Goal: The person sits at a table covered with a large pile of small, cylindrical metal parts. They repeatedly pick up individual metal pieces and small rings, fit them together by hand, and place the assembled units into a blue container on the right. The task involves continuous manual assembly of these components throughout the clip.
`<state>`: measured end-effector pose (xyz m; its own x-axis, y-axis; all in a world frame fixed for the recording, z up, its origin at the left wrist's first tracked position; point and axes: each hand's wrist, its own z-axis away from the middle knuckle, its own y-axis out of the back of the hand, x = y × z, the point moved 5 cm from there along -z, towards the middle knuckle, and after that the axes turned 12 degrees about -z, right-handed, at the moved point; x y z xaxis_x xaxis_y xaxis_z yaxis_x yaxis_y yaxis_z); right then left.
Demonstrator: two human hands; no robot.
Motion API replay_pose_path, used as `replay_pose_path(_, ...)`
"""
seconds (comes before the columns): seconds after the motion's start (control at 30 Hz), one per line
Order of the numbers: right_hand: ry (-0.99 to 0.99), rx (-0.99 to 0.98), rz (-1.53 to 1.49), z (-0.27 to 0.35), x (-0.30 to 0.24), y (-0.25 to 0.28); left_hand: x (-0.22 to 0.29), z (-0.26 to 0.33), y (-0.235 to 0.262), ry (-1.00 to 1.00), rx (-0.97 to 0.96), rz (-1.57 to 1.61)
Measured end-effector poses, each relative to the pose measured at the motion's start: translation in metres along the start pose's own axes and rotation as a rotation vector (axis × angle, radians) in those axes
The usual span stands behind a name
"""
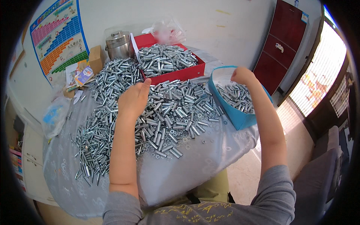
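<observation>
A broad heap of short silvery metal tubes (165,131) covers much of the table. My left hand (132,100) is over the middle of this heap, just in front of the red box (180,77). Its thumb sticks up; the other fingers are hidden behind the hand. Over the far rim of a blue fabric bin (243,120) at the right, my right hand (243,76) hangs with its fingers curled together. Anything between those fingers cannot be made out. More metal tubes (238,98) lie inside the bin. Small washers (183,141) are scattered along the heap's near edge.
The red box is piled with tubes. Behind it stand a steel pot (119,45) and a clear plastic bag (168,30). A cardboard box (96,60) and another plastic bag (54,116) sit at the left. A grey chair (318,176) is at the right.
</observation>
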<state>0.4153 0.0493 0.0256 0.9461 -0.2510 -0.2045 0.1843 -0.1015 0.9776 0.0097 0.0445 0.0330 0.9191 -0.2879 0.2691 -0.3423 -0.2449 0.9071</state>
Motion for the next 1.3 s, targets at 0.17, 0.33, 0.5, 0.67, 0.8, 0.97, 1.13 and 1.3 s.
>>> replay_pose_path(0.17,-0.021,-0.129,-0.003,0.016,0.028,-0.058,0.001,0.005,0.001,0.000,0.008,0.010)
replay_pose_path(0.33,-0.072,-0.196,0.052,0.010,0.025,-0.066,0.002,0.006,-0.002,-0.026,0.008,0.024)
replay_pose_path(0.5,-0.118,-0.050,-0.169,-0.002,0.028,-0.050,0.009,0.010,-0.001,-0.018,-0.060,0.031)
replay_pose_path(0.67,0.226,0.250,-1.070,0.033,-0.114,-0.011,0.006,0.011,0.003,-0.083,0.254,0.209)
replay_pose_path(0.8,0.520,-0.043,-1.568,0.078,-0.262,-0.030,0.001,0.001,-0.007,-0.101,0.390,0.754)
replay_pose_path(0.97,0.706,-0.099,-1.764,0.088,-0.330,-0.051,-0.020,-0.002,0.005,0.001,0.641,1.044)
replay_pose_path(1.13,0.772,-0.075,-1.241,0.078,-0.318,-0.048,-0.038,0.000,0.007,0.130,0.674,1.028)
replay_pose_path(1.3,0.490,0.257,-1.364,0.081,-0.278,-0.014,-0.037,-0.006,-0.006,0.036,0.102,0.785)
